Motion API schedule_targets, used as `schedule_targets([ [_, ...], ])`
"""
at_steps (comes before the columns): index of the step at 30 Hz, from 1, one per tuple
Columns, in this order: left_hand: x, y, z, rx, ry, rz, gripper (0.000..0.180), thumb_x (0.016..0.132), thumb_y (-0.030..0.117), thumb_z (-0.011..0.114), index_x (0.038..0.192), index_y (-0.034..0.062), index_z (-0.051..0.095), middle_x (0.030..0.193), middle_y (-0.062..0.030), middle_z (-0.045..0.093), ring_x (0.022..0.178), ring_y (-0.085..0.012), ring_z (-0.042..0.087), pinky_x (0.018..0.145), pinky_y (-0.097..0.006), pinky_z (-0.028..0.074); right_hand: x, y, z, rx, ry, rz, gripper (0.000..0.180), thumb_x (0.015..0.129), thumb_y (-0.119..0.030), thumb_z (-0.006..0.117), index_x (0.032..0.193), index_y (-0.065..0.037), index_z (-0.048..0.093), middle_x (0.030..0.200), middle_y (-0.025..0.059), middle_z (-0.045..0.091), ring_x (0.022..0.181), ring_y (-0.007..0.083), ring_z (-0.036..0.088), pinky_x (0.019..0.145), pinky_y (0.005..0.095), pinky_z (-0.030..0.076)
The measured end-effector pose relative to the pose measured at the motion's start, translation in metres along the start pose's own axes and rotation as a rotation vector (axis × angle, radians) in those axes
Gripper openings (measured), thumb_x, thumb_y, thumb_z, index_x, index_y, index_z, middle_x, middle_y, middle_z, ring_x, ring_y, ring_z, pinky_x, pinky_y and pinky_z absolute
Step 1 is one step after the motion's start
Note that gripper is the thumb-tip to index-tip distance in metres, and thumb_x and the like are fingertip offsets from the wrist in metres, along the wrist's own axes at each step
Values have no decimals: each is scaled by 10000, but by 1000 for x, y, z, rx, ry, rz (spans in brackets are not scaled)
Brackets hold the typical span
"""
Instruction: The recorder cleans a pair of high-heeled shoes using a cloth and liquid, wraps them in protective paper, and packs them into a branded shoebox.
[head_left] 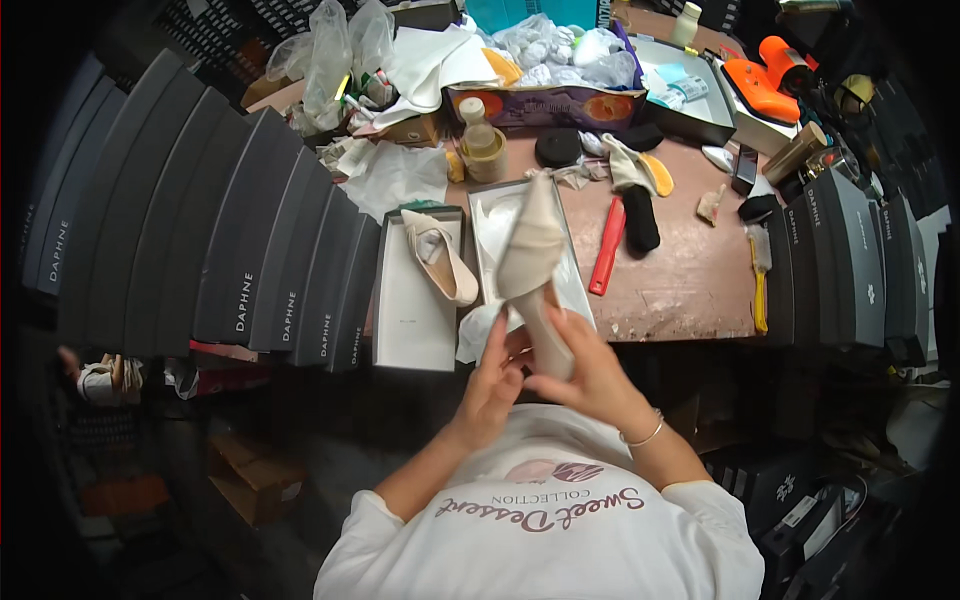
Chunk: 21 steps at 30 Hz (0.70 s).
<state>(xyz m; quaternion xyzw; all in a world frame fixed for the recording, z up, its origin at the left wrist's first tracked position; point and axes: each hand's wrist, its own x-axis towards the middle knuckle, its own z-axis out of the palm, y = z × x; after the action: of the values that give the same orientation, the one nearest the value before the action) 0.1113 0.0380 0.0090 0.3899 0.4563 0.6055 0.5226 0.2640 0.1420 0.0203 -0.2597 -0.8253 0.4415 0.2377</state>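
A beige pointed shoe [534, 245] is raised in front of me, its toe pointing away over the shoebox. My right hand [590, 375] grips it around the heel end. Close beside that end is my left hand [488, 390], fingers stretched out and apart; whether the fingertips touch the shoe I cannot tell. Another beige shoe [458, 282] lies on its side in the left part of an opened shoebox [412, 345]. White tissue paper [486, 330] lines the right part [570, 285], half hidden behind the raised shoe.
Stacked dark shoeboxes [235, 230] wall the left side, with more boxes [835, 260] at right. On the table sit a red-handled tool [607, 245], a black cloth-like item [641, 220], a yellow-handled brush [761, 280], a bottle [484, 150] and a carton of crumpled paper [545, 105].
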Motion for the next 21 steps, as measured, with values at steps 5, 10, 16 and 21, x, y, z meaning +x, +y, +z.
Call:
schedule_targets([
  [5,9,44,-25,1160,154,375,703,750,220,760,1347,17,449,1320,-193,497,1239,-344,487,1056,-462,355,-61,41,-73,534,290,353,506,760,-119,747,1202,-2,530,1014,67,633,909,121,593,811,292,483],
  [10,3,-28,-65,1171,-169,150,388,782,174,716,1118,23,594,1221,-188,544,1146,-341,522,1018,-454,375,-87,42,-98,676,549,381,596,761,-225,724,1237,47,491,1127,144,617,905,174,637,817,312,512],
  [16,36,110,-85,875,339,632,29,827,3,604,809,4,582,1111,-141,571,1066,-270,550,912,-358,431,-92,47,-106,569,583,348,635,752,-261,730,1244,57,485,1156,150,604,936,193,634,818,319,522],
  [21,69,141,-84,1212,70,418,140,928,137,562,866,18,602,792,-74,615,767,-189,615,696,-284,485,-77,40,-90,729,390,315,672,731,-281,737,1249,63,483,1129,155,613,947,225,645,806,345,532],
])
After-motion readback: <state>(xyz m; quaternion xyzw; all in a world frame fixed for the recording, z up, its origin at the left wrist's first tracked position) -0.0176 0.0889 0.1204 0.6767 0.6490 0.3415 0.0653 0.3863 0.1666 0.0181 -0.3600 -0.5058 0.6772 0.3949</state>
